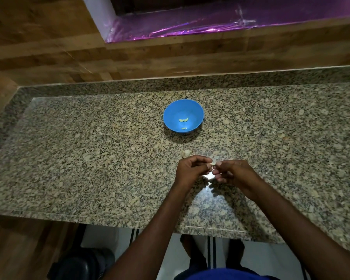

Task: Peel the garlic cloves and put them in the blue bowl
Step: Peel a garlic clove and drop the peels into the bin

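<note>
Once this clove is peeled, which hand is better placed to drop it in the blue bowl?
Probably the left hand: it sits more directly below the blue bowl; the right hand is farther to the side. Both pinch the garlic clove.
</note>
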### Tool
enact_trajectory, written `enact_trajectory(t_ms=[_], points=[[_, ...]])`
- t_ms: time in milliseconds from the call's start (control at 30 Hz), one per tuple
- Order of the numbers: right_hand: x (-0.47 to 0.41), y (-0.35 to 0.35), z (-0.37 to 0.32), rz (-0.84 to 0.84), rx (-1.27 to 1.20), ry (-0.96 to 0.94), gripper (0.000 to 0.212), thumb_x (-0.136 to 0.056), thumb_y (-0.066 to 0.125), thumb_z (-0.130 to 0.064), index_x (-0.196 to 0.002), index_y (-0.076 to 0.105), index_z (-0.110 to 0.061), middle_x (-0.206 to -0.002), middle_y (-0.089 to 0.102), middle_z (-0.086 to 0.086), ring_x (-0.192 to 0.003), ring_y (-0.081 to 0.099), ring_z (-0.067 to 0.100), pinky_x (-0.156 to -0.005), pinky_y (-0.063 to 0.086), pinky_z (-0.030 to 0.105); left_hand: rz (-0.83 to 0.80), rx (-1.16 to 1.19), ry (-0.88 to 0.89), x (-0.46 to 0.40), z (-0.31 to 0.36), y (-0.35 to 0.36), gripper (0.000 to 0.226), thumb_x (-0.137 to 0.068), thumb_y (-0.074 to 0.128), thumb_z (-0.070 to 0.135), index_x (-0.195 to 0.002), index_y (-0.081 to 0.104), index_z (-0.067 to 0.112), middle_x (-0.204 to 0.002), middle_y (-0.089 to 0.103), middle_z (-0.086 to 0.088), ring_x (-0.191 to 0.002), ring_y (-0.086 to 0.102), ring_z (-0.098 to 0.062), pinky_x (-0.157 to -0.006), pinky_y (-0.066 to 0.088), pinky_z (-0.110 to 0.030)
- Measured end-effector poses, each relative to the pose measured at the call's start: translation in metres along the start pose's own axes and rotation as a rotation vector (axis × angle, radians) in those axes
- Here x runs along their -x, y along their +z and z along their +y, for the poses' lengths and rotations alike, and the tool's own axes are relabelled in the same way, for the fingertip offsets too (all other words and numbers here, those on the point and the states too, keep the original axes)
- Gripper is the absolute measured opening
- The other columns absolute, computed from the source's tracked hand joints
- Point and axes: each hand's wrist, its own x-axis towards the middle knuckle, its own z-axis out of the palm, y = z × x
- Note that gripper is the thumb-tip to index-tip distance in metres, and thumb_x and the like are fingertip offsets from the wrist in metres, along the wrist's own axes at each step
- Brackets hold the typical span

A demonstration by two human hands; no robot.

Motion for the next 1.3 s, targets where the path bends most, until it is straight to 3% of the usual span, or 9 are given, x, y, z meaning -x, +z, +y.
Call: enact_trajectory(t_ms=[100,233,367,533,733,867,1033,1200,1300], points=[[-0.002,-0.001,-0.001,0.0,-0.02,0.009,0.011,-0.094,0.063,-0.003,-0.093,0.068,0.007,-0.079,0.07,0.018,-0.064,0.066,0.021,-0.059,0.057,0.026,-0.044,-0.056,0.03,0.001,0.003,-0.001,0.013,-0.086,0.07,-0.006,-0.098,0.075,-0.001,-0.087,0.074,-0.015,-0.077,0.069,-0.018,-0.076,0.06,-0.031],[-0.004,-0.002,-0.001,0.025,-0.02,-0.016,0.008,-0.091,0.065,0.0,-0.084,0.067,0.003,-0.076,0.07,0.017,-0.062,0.062,0.022,-0.057,0.055,0.026,-0.001,-0.116,0.005,0.001,0.004,-0.007,0.012,-0.088,0.071,0.002,-0.097,0.077,0.008,-0.082,0.075,-0.016,-0.074,0.072,-0.028,-0.08,0.062,-0.047],[-0.004,-0.003,0.001,0.046,0.047,-0.097,0.008,-0.089,0.067,0.001,-0.082,0.065,0.005,-0.076,0.067,0.021,-0.058,0.059,0.023,-0.053,0.054,0.026,0.122,-0.554,0.127,-0.001,-0.007,-0.011,0.004,-0.082,0.077,0.018,-0.079,0.077,0.016,-0.067,0.073,0.0,-0.064,0.071,-0.019,-0.066,0.061,-0.037],[-0.007,-0.002,0.003,0.087,0.132,-0.159,0.005,-0.088,0.069,0.002,-0.083,0.068,0.006,-0.075,0.07,0.021,-0.062,0.063,0.025,-0.058,0.056,0.029,-0.004,-0.193,-0.014,0.001,0.002,0.0,0.012,-0.093,0.066,0.002,-0.101,0.075,0.001,-0.087,0.073,-0.024,-0.072,0.07,-0.028,-0.07,0.062,-0.037],[-0.007,-0.002,0.001,0.15,0.206,-0.244,0.009,-0.083,0.071,0.003,-0.075,0.067,0.002,-0.075,0.066,0.031,-0.061,0.059,0.025,-0.061,0.053,0.035,0.003,-0.002,-0.096,-0.003,0.004,0.004,0.013,-0.091,0.07,0.004,-0.098,0.073,-0.007,-0.083,0.072,-0.027,-0.074,0.07,-0.029,-0.076,0.062,-0.037],[-0.008,0.004,0.006,0.304,0.585,-0.468,0.019,-0.076,0.071,-0.003,-0.062,0.062,-0.014,-0.057,0.063,0.003,-0.053,0.056,0.014,-0.057,0.049,0.032,0.027,-0.01,-0.118,-0.005,0.003,0.009,0.009,-0.086,0.074,0.0,-0.091,0.074,-0.007,-0.076,0.073,-0.022,-0.065,0.07,-0.025,-0.071,0.062,-0.035],[0.0,0.015,0.015,0.381,0.832,-0.749,0.026,-0.076,0.07,-0.006,-0.063,0.05,-0.014,-0.055,0.05,-0.005,-0.054,0.051,0.015,-0.052,0.04,0.031,0.117,0.028,-0.202,-0.006,0.004,0.018,0.018,-0.086,0.075,0.003,-0.093,0.071,-0.013,-0.07,0.07,-0.018,-0.052,0.065,-0.017,-0.06,0.059,-0.026],[-0.01,0.006,0.016,0.364,0.484,-0.389,0.012,-0.08,0.069,-0.009,-0.069,0.064,-0.011,-0.061,0.066,0.007,-0.059,0.065,0.03,-0.053,0.051,0.036,0.101,-0.024,-0.138,-0.005,0.005,0.014,0.01,-0.088,0.073,0.004,-0.094,0.073,-0.004,-0.077,0.074,-0.019,-0.063,0.07,-0.018,-0.062,0.058,-0.028],[-0.013,-0.001,0.011,0.325,0.439,-0.283,0.016,-0.083,0.066,-0.007,-0.068,0.069,-0.01,-0.06,0.069,0.006,-0.054,0.065,0.02,-0.052,0.047,0.027,0.073,-0.078,-0.045,-0.006,0.004,0.008,0.01,-0.088,0.07,0.0,-0.097,0.074,-0.003,-0.078,0.073,-0.018,-0.067,0.07,-0.017,-0.064,0.058,-0.026]])
